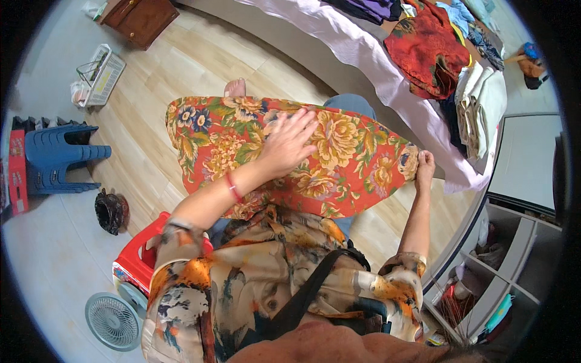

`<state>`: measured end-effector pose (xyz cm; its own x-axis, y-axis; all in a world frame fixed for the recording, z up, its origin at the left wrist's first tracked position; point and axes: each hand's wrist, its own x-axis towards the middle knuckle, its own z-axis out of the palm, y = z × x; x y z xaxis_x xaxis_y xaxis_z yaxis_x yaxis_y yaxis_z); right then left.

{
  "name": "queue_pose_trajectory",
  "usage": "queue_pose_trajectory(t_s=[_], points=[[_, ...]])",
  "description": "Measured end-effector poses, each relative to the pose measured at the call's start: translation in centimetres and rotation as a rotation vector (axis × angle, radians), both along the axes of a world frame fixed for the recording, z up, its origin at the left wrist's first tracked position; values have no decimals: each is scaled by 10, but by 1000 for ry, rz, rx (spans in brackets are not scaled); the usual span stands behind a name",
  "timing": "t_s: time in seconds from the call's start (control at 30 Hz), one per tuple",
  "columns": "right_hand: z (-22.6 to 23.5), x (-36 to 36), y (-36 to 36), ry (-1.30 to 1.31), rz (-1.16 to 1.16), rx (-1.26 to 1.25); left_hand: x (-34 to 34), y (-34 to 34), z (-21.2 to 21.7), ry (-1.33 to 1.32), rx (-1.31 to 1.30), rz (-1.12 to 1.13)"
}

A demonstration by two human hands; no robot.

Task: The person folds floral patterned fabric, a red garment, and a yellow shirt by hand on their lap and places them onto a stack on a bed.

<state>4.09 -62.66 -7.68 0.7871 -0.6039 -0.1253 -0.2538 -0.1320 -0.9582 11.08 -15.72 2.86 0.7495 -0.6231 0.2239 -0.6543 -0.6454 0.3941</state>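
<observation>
A red cloth with large yellow flowers and green leaves (339,142) lies spread across my lap and knees, its length running from left to right. My left hand (289,144) rests flat on the middle of it, fingers stretched out. At the cloth's narrow right end, my right hand (425,169) pinches the edge between thumb and bent fingers. Whether the cloth is a garment or a plain folded piece, I cannot tell. One bare foot (235,88) shows past its far edge.
Ahead and right is a bed with a pale sheet (357,54), bearing a red floral garment (426,48) and folded white cloth (478,109). Blue stools (57,156), a white basket (104,78), a black bag (111,210) and a fan (114,322) are leftward. Shelves (499,272) flank my right.
</observation>
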Motion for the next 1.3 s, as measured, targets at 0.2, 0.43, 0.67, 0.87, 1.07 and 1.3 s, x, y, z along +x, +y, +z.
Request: queue_pose_trajectory(t_s=[0.2,0.43,0.67,0.87,1.07,1.3], points=[[70,-8,-16,-68,72,-49,41,1,-44,85,333,216],[88,-15,-34,0,89,113,52,100,-33,-277,336,602],[242,-25,27,-110,279,313,-9,12,-55,-104,-235,383],[343,4,135,-324,570,364,8,1,-87,84,-364,479],[428,56,396,-239,1052,392,20,-1,-91,160,-729,365],[337,145,456,-439,1531,-32,-27,36,-64,574,-1023,310]])
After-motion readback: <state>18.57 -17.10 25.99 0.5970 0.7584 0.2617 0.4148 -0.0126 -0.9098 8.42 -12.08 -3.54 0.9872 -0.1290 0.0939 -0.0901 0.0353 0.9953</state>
